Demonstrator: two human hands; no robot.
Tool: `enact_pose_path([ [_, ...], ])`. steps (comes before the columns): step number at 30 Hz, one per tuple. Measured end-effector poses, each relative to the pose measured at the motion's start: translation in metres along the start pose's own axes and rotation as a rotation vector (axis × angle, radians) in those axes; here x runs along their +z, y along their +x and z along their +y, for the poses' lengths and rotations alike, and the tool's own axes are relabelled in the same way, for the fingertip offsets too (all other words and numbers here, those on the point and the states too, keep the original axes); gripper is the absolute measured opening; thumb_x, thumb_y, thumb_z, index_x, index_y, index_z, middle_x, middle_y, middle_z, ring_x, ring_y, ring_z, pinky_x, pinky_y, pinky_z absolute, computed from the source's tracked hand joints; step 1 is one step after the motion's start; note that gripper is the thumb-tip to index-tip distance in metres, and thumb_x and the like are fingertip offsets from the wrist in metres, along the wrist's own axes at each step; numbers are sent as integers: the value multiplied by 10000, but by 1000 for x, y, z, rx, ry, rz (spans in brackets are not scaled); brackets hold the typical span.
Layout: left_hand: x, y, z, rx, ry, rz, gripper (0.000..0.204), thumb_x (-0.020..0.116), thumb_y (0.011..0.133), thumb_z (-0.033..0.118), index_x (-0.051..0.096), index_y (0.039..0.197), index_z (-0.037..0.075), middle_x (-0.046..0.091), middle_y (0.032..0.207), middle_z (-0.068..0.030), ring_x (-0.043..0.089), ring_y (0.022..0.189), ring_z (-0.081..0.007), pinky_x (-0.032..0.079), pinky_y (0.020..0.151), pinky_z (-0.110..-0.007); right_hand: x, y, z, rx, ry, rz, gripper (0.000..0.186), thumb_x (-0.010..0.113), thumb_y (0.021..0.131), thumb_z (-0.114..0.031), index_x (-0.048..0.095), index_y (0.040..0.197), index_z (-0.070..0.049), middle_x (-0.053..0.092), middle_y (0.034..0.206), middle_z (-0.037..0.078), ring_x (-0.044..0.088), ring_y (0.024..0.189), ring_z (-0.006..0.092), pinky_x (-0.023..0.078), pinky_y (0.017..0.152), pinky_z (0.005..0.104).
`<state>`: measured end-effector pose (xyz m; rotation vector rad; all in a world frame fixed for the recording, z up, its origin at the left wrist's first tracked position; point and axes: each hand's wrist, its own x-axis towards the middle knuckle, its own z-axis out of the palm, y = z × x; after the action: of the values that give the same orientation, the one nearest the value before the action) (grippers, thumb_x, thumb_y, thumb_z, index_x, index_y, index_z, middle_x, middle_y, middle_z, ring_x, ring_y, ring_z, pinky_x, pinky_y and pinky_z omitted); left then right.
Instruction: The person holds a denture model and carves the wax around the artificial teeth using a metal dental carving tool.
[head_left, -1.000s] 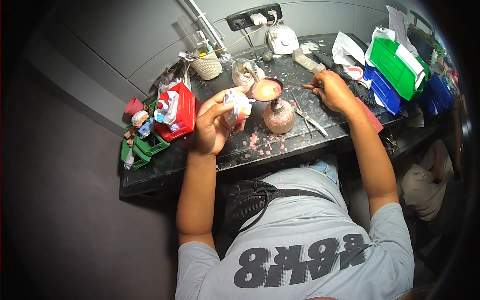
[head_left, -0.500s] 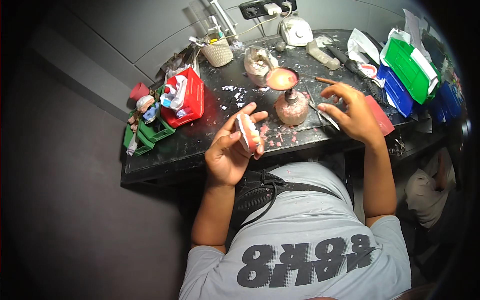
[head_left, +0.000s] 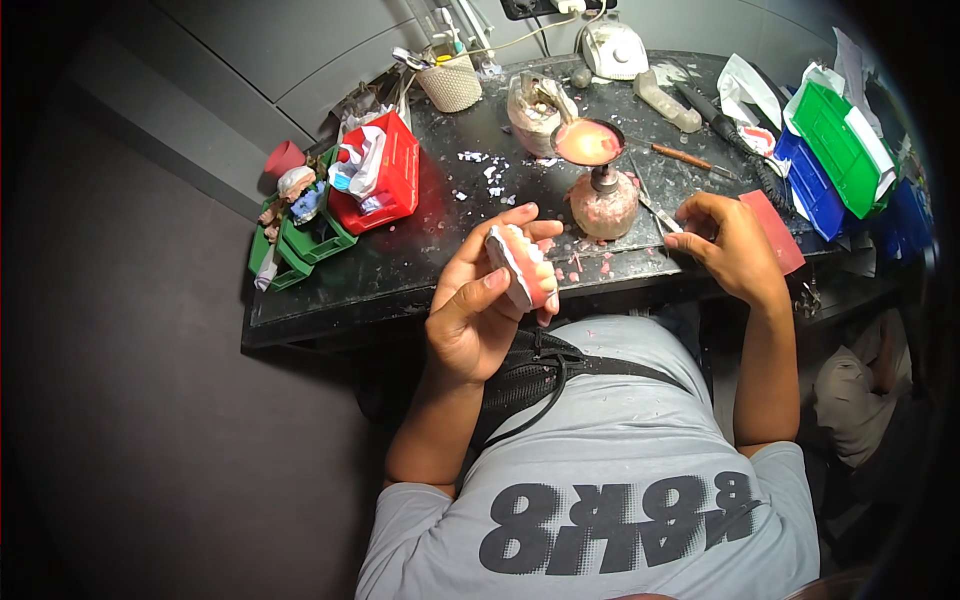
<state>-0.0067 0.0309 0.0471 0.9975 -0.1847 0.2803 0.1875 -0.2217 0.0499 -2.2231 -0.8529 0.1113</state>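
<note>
My left hand (head_left: 470,310) holds a dental model (head_left: 524,268) with a white base, pink wax gums and a row of cream teeth. Thumb and fingers grip it by its sides, tilted, in front of the bench edge. My right hand (head_left: 735,245) is at the bench's front edge, thumb and index finger closed around the near end of a slim metal tool (head_left: 657,212). Between the hands stands a rounded, wax-spattered burner (head_left: 604,208). Above it sits a round pan of melted pink wax (head_left: 590,143). A wooden-handled wax knife (head_left: 682,156) lies right of the pan.
A red bin (head_left: 400,180) and green bins (head_left: 325,243) stand at left. Behind are a tool cup (head_left: 449,84), a crusted jar (head_left: 535,112) and a white device (head_left: 613,52). Right lie a pink wax sheet (head_left: 773,232), a blue bin (head_left: 805,185) and a green bin (head_left: 845,150).
My right hand has come down from beside the wooden-handled knife and closed on the slim metal tool. The left hand has turned the dental model slightly. The view has shifted a little.
</note>
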Motion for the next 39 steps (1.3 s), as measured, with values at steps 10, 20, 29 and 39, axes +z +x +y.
enact_pose_path([
  [10, 1, -4, -5, 50, 79, 42, 754, 659, 960, 213, 335, 1582, -64, 504, 1467, -340, 716, 950, -344, 585, 772, -405, 4, -4, 9, -3, -9, 129, 190, 804, 869, -31, 716, 1014, 55, 736, 924, 191, 728, 876, 304, 555, 806, 400],
  [20, -3, -2, -16, 234, 222, 26, 836, 683, 928, 24, 259, 1649, 0, 457, 1514, -330, 681, 1172, -308, 594, 972, -460, 6, -4, 9, -5, -75, 176, 140, 775, 878, 5, 696, 981, 54, 703, 921, 183, 714, 881, 322, 548, 806, 402],
  [29, 2, -4, -16, 342, 452, 28, 896, 706, 899, -51, 251, 1667, 25, 486, 1519, -261, 652, 1176, -248, 523, 1075, -428, 7, -5, 14, 1, -109, 223, 142, 780, 874, 3, 697, 980, 48, 706, 928, 189, 720, 868, 348, 547, 791, 416],
  [39, 0, -5, -14, 335, 471, -16, 857, 681, 918, -98, 272, 1664, 13, 473, 1560, -214, 643, 1266, -243, 453, 1162, -405, 4, -6, 23, -10, -112, 282, 93, 717, 941, -13, 643, 955, 42, 649, 897, 163, 649, 858, 329, 490, 783, 414],
])
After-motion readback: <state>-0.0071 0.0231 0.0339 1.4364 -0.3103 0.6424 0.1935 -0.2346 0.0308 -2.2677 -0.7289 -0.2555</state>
